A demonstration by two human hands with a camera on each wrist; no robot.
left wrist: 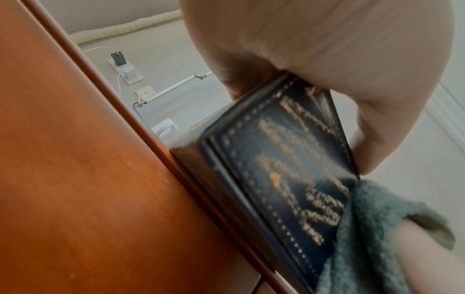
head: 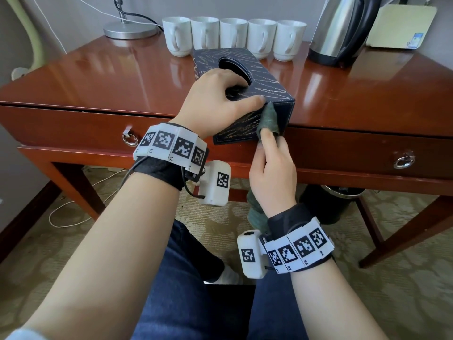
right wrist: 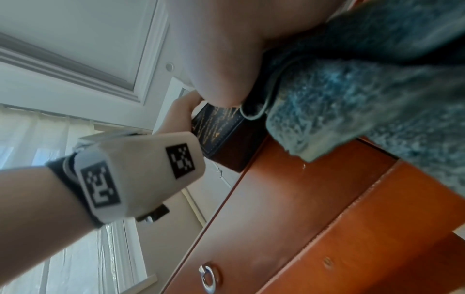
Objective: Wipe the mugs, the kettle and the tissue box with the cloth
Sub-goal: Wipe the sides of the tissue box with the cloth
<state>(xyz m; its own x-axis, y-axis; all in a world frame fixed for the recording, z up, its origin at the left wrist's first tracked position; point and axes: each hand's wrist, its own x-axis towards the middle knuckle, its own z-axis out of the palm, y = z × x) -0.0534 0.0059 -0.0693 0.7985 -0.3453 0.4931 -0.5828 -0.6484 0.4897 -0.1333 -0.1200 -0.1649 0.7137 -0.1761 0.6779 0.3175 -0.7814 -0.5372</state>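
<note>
A dark tissue box [head: 264, 82] with gold leaf marks sits tilted at the desk's front edge. My left hand [head: 220, 99] grips it from above, fingers curled into its oval opening and thumb lying along the near top edge. My right hand [head: 272, 165] holds a grey-green cloth [head: 268, 121] and presses it against the box's near corner; more of the cloth hangs below the wrist. The left wrist view shows the box side [left wrist: 281, 169] and the cloth [left wrist: 372, 228] touching it. Several white mugs [head: 232, 36] stand in a row behind the box, with a steel kettle [head: 340, 28] at the back right.
The red-brown desk [head: 98, 77] has drawers with ring pulls [head: 403, 161]. A lamp base [head: 130, 30] and cables sit at the back left, a pale box [head: 402, 25] at the back right. A dark bin [head: 331, 200] stands under the desk.
</note>
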